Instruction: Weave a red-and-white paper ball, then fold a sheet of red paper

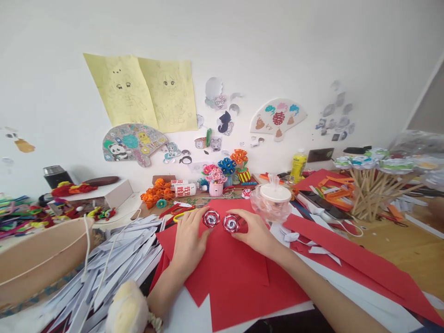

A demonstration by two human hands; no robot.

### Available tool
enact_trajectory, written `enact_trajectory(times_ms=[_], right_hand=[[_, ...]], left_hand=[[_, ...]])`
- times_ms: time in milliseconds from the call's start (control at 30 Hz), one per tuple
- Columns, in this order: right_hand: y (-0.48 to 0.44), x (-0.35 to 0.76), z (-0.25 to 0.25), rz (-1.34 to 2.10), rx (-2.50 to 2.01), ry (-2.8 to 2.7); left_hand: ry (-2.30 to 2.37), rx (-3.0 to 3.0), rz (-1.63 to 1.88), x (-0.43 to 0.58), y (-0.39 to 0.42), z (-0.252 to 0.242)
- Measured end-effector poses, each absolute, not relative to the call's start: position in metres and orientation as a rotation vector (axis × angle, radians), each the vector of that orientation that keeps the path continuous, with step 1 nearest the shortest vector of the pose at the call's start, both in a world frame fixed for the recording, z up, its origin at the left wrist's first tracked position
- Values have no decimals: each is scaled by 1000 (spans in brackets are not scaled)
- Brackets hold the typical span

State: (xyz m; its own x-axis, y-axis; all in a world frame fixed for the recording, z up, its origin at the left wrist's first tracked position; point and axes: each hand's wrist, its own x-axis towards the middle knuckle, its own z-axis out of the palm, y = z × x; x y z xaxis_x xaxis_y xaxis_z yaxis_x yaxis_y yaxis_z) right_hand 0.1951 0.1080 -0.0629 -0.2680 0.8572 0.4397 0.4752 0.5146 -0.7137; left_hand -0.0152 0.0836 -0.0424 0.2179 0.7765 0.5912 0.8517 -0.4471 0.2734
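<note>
Two small red-and-white rolled paper roses stand side by side on red paper sheets [236, 273]. My left hand [189, 236] pinches the left rose [211, 218] with fingers curled round it. My right hand [253, 231] holds the right rose [231, 223] the same way. The two roses almost touch each other.
A heap of white paper strips [114, 263] lies at the left beside a tan box [38, 254]. A lidded plastic cup [274, 199] stands just beyond my right hand. Paper flower pots [222, 173], glue bottles [183, 188] and flowers on wooden sticks [374, 185] line the back.
</note>
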Motion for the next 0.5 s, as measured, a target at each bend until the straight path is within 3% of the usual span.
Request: enact_trajectory(times_ms=[500], right_hand=[[108, 195, -59, 649, -938, -1895]], left_hand=[[-1650, -2338, -1037, -16, 85, -44]])
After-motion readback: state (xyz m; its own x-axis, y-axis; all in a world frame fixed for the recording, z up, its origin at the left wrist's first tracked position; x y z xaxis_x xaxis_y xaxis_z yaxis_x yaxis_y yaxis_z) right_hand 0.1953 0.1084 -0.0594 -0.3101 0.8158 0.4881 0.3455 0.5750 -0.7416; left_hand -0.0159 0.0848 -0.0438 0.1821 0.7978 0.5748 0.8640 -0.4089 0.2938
